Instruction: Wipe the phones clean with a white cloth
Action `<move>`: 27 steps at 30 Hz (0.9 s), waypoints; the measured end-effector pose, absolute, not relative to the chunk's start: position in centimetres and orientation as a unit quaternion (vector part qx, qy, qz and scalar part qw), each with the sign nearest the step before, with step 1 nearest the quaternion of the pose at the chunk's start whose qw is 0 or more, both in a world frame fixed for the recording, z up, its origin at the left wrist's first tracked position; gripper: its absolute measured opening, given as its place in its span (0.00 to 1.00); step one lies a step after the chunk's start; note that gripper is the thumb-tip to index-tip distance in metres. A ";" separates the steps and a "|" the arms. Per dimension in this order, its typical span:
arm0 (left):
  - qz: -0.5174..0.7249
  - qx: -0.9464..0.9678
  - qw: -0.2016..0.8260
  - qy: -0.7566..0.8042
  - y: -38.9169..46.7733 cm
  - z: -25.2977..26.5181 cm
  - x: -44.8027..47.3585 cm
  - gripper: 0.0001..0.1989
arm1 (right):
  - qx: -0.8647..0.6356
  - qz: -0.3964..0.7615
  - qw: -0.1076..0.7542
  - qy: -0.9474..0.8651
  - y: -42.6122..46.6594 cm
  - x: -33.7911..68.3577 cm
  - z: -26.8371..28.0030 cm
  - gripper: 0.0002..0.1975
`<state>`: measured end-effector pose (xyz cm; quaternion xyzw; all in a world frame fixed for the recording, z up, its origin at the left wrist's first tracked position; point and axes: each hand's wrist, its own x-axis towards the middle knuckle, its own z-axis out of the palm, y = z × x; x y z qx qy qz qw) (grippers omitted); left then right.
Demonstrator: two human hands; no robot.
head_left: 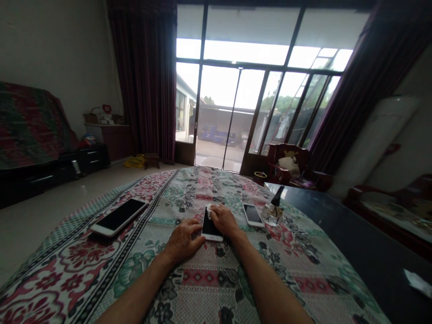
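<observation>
In the head view, a white smartphone with a dark screen lies flat on the patterned tablecloth. My left hand grips its left edge, with the thumb by the lower corner. Over the upper part of the screen, my right hand presses a small white tissue or cloth, mostly hidden under the fingers. To the right lies a smaller white phone, beside a clear bottle with a black spray top. A larger white phone rests at the left.
A dark tabletop borders the cloth on the right, with a white paper on it. Beyond stand a wooden chair, glass doors and purple curtains. A low stool is on the floor.
</observation>
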<state>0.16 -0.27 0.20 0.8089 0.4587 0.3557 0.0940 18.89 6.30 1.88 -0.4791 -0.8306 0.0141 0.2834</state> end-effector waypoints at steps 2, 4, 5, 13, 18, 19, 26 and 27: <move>0.351 0.811 0.089 0.460 -0.2 0.1 0.2 0.11 | -0.479 0.017 0.296 -0.826 6.0 18.8 2.1 0.11; 0.344 0.814 0.086 0.459 -0.2 0.1 0.2 0.10 | -0.480 0.012 0.301 -0.824 5.6 18.6 2.4 0.12; 0.341 0.816 0.085 0.458 -0.1 0.2 0.2 0.10 | -0.480 0.010 0.301 -0.824 5.4 18.4 2.5 0.13; 0.309 0.852 0.092 0.412 1.2 0.8 -0.7 0.08 | -0.487 0.005 0.322 -0.812 5.4 18.0 1.6 0.07; 0.328 0.850 0.088 0.403 1.3 0.2 -0.9 0.09 | -0.502 -0.036 0.324 -0.801 6.3 18.8 1.2 0.09; 0.329 0.849 0.090 0.404 1.2 0.1 -0.9 0.09 | -0.506 -0.041 0.320 -0.800 6.5 18.9 1.2 0.09; 0.316 0.857 0.087 0.398 1.0 0.1 -0.8 0.09 | -0.504 -0.016 0.311 -0.806 7.4 19.2 1.4 0.11; 0.315 0.857 0.086 0.399 1.0 0.1 -0.8 0.09 | -0.498 -0.014 0.312 -0.809 7.5 19.1 1.4 0.11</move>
